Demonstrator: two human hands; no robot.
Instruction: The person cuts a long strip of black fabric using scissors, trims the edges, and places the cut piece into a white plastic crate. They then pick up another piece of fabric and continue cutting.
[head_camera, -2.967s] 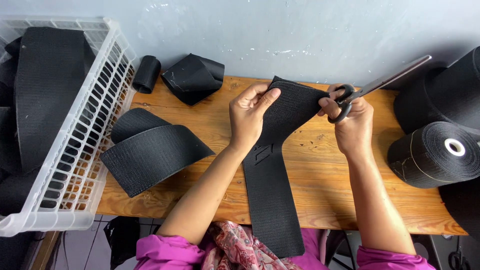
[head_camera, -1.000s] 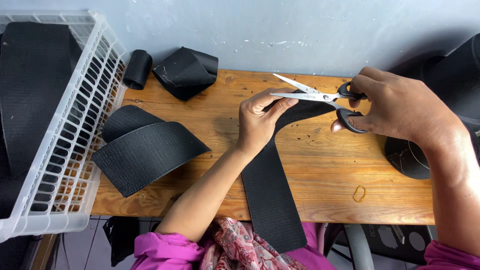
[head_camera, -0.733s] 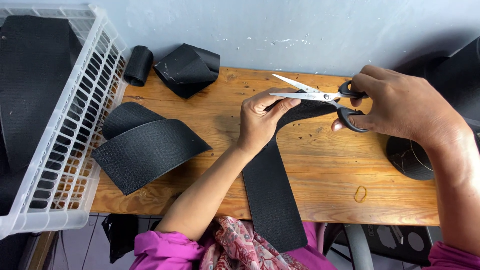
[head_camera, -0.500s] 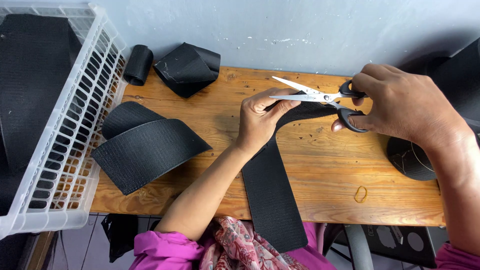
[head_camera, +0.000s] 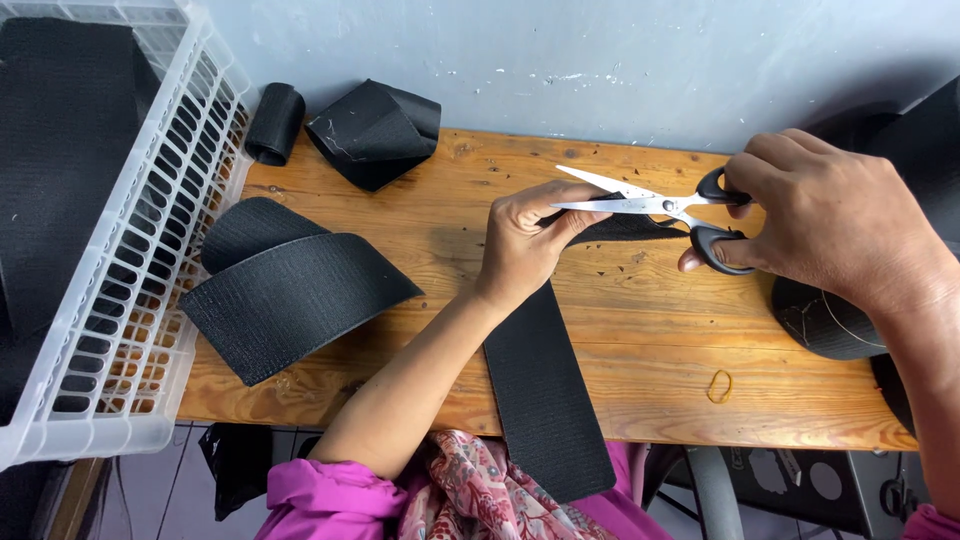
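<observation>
- Left hand (head_camera: 525, 245): I read it as closed in a pinch on the upper end of the wide black woven elastic strip (head_camera: 545, 400), holding that end raised over the wooden table (head_camera: 640, 330).
- Right hand (head_camera: 830, 225): fingers are curled through the black loops of the steel-bladed scissors (head_camera: 650, 210); the blades stand parted, tips pointing left, at the pinched end of the strip.
- Strip position: it runs from the left hand down across the table and hangs past the near edge.
- Surroundings: a loose folded piece of black band (head_camera: 290, 295) lies to the left, beside the white slatted plastic basket (head_camera: 150, 250).
- A small rubber ring (head_camera: 719, 385) lies near the table's front edge, well apart from both hands.
</observation>
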